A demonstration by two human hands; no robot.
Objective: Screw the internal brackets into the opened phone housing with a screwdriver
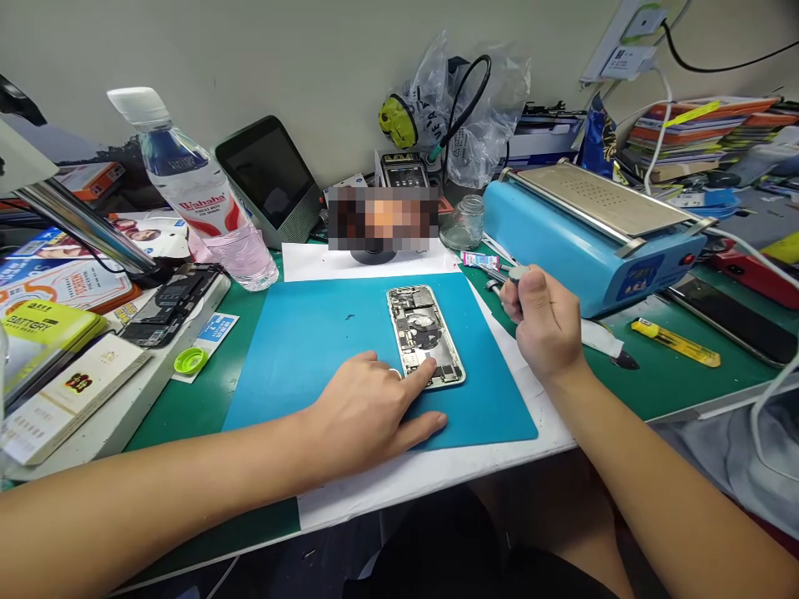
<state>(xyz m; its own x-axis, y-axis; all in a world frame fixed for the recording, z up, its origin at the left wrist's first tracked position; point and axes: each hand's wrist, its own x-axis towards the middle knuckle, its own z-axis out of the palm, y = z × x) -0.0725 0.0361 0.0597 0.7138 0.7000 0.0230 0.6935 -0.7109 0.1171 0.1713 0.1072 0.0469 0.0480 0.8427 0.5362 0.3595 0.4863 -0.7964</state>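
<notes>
An opened smartphone (427, 337) lies on a blue work mat (312, 333), its inner boards and a round coil-like part showing. My left hand (368, 412) rests palm down, with the index fingertip touching the phone's lower part and the thumb spread out over the mat. Off to the right of the phone, my right hand (549, 324) is raised and closed in a fist. From its top pokes the round grey end of a small tool (518, 273); the fingers hide the remainder. Thin metal tools (496, 279) lie just behind this hand.
A blue heating machine (562, 241) stands at the right, a yellow cutter (676, 342) and a dark phone (730, 316) before it. To the left are a water bottle (200, 200), a phone shell with parts (171, 304) and boxes. A glass jar (465, 223) is behind the mat.
</notes>
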